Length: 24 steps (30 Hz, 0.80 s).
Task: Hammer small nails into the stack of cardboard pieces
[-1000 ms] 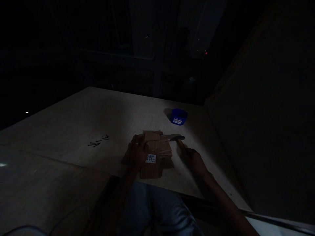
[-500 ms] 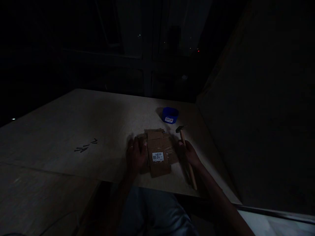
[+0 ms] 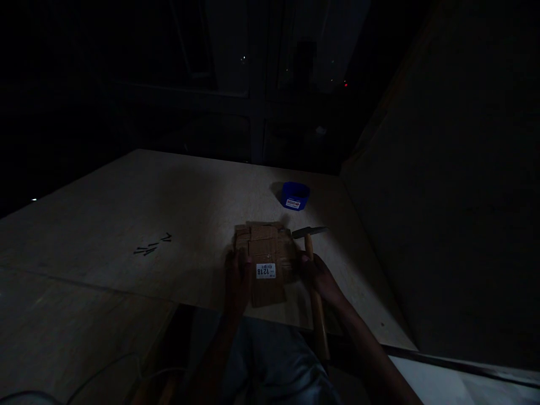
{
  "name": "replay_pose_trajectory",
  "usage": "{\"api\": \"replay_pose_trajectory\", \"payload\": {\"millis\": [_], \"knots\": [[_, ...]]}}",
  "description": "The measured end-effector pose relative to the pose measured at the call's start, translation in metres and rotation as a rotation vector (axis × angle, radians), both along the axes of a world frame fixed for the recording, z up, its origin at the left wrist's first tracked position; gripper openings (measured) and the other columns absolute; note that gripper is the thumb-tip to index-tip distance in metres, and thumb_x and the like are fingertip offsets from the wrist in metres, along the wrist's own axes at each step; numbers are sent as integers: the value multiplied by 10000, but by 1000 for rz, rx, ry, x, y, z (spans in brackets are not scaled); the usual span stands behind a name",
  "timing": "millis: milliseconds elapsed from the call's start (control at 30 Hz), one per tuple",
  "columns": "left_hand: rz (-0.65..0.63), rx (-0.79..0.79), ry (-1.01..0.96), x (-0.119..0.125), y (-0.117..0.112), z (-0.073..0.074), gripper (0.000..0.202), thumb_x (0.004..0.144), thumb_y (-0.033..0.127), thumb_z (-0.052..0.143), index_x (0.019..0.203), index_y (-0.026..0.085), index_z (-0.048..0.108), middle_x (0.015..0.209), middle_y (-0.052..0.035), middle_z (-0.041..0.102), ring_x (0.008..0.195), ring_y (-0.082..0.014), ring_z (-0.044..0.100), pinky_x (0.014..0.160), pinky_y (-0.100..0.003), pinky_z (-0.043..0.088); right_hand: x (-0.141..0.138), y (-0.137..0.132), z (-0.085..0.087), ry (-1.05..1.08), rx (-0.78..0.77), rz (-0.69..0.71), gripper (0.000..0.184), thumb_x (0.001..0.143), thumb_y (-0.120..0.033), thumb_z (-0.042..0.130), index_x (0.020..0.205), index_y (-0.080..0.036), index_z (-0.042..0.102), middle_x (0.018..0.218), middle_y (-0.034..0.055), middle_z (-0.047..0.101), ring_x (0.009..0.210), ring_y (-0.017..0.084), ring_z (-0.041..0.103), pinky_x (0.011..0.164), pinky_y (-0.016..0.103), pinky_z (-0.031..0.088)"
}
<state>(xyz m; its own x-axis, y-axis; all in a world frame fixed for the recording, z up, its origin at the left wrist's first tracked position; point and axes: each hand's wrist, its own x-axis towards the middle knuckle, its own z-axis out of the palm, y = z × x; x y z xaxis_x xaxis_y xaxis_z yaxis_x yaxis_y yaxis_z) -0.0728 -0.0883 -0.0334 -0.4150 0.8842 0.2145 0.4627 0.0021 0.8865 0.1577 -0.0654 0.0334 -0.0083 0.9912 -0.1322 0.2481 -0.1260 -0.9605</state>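
Note:
A flattened stack of brown cardboard (image 3: 266,292) with a white "1218" label lies near the table's front edge. My left hand (image 3: 237,281) is at its left edge, thumb on top and fingers at the side, apparently gripping it; the fingertips are dim. In my right hand (image 3: 319,277) is a hammer (image 3: 319,326), its fingers closed round the wooden handle. The dark metal head points away from me, just right of the cardboard's far corner. The handle's end reaches past the table edge. Whether the right fingertips touch the cardboard, I cannot tell.
A blue plastic container (image 3: 295,197) with a white label stands beyond the cardboard. Several dark nails (image 3: 152,246) lie loose on the left of the pale table (image 3: 202,191). A dark panel (image 3: 455,225) rises along the right side. A cable (image 3: 105,371) runs at lower left.
The hammer has turned, with its head now broadside and nearer the cardboard, and its handle reaching lower. The cardboard has shifted slightly left and turned a little, my left hand still at its edge.

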Motion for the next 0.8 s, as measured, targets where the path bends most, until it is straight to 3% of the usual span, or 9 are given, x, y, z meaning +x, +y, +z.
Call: {"api": "replay_pose_trajectory", "payload": {"millis": [133, 233, 400, 500, 600, 667, 800], "knots": [[-14, -42, 133, -3, -3, 8, 579, 951, 453, 495, 1453, 171, 435, 1558, -179, 390, 1474, -311, 336, 1194, -513, 338, 1, -13, 8, -40, 2, 24, 638, 852, -730, 512, 1112, -164, 651, 1082, 119, 722, 1074, 312, 644, 920, 416, 508], [-59, -5, 317, -11, 0, 25, 612, 935, 455, 534, 1472, 180, 433, 1606, -168, 318, 1512, -338, 239, 1196, -547, 320, 6, -9, 8, -52, 42, -25, 608, 852, -692, 534, 1162, -178, 631, 1173, 126, 710, 1129, 317, 639, 964, 448, 504], [-360, 81, 668, -16, 29, 50, 603, 953, 474, 511, 1482, 192, 446, 1625, -120, 312, 1543, -295, 137, 1239, -540, 209, 7, 5, 14, -66, 129, -23, 523, 889, -592, 538, 1219, -188, 583, 1275, 145, 666, 1166, 287, 634, 967, 431, 512], [-508, 30, 774, -12, 45, 47, 565, 959, 498, 493, 1431, 188, 516, 1575, -131, 405, 1527, -300, 207, 1240, -563, 169, -3, 6, 29, -26, 74, 129, 455, 928, -602, 476, 1099, -190, 565, 990, 93, 729, 753, 212, 714, 660, 329, 574], [-541, 13, 800, -10, 51, 38, 572, 973, 521, 454, 1416, 168, 534, 1551, -141, 439, 1511, -290, 260, 1242, -546, 173, -14, 5, 44, -53, -75, 251, 438, 941, -626, 432, 991, -207, 550, 745, 2, 666, 379, 127, 533, 351, 247, 410], [-539, 24, 795, -11, 50, 33, 600, 973, 542, 443, 1437, 167, 511, 1565, -137, 418, 1510, -281, 265, 1243, -526, 186, -20, 6, 48, -130, -109, 302, 423, 937, -610, 455, 999, -211, 581, 720, -3, 657, 358, 123, 503, 314, 233, 352], [-533, 41, 781, -14, 49, 30, 607, 953, 565, 476, 1438, 202, 512, 1571, -121, 414, 1508, -282, 270, 1236, -531, 198, -28, 11, 41, -307, -11, 361, 361, 944, -469, 501, 1162, -215, 636, 836, 75, 746, 595, 210, 675, 474, 254, 447]]}}
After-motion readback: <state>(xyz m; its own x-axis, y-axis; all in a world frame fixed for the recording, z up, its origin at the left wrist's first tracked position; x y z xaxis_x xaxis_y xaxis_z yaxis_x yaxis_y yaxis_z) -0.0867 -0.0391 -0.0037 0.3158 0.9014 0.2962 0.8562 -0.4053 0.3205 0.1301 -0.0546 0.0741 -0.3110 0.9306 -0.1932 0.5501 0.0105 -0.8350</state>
